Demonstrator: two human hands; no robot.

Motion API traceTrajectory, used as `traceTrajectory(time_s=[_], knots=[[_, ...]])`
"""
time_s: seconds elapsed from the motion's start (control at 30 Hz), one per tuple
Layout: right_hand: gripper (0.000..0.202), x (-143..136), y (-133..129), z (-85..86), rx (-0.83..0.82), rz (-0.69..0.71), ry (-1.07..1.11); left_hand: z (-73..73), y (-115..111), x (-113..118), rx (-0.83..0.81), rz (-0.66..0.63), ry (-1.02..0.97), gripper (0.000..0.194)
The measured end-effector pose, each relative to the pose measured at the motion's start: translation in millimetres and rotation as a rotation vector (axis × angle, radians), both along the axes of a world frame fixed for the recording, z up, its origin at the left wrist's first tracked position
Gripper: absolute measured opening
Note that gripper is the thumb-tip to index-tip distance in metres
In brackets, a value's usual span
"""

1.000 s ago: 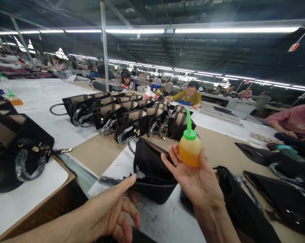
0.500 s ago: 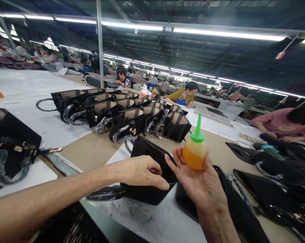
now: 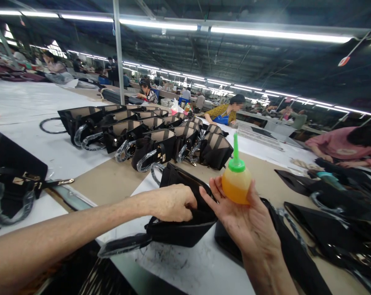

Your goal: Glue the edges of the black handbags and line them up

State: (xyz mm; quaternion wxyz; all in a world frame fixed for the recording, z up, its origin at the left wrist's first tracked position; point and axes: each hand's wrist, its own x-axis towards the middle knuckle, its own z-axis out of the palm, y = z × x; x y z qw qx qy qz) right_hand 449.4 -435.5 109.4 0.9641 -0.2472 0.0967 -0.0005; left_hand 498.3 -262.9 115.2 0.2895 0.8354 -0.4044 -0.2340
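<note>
A black bag [image 3: 182,235] lies in front of me on white paper, its mouth spread. My left hand [image 3: 174,203] is over the opening with the fingers curled together and the tips at the inner edge; what they grip, if anything, is hidden. In my right hand [image 3: 239,217] rests a round squeeze bottle [image 3: 236,186] of orange liquid with a green nozzle pointing up. The fingers of that hand touch the bag's right side. A plastic-wrapped handle [image 3: 125,244] sticks out at the bag's lower left.
Rows of black bags [image 3: 156,145] stand beyond on the table [image 3: 96,180]. Another bag [image 3: 11,176] is at the left, and flat black pieces [image 3: 335,233] lie at the right. A person in yellow [image 3: 219,112] and a person in pink [image 3: 348,143] lean over tables.
My left hand has curled its fingers and drawn back slightly left, and the bag's mouth shows wider. The bottle in my right hand has tilted slightly left.
</note>
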Motion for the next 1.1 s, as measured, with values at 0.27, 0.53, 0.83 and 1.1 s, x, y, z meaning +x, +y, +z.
traceTrajectory(time_s=[0.27, 0.53, 0.83, 1.1], knots=[[0.031, 16.9, 6.7, 6.4, -0.170, 0.081, -0.085, -11.5, 4.0, 1.2, -0.019, 0.157, 0.084, 0.017], [0.030, 22.8, -3.3, 0.2, -0.202, 0.107, -0.045, -45.9, 125.0, -3.9, 0.094, 0.827, 0.194, 0.009], [0.027, 17.9, 2.1, 0.6, -0.205, 0.129, -0.027, -30.1, 140.0, -20.2, -0.305, 1.033, 0.130, 0.059], [0.025, 16.9, -3.5, -4.9, -0.182, 0.106, -0.023, -5.5, 39.1, -30.4, -0.183, 0.722, 0.006, 0.063]])
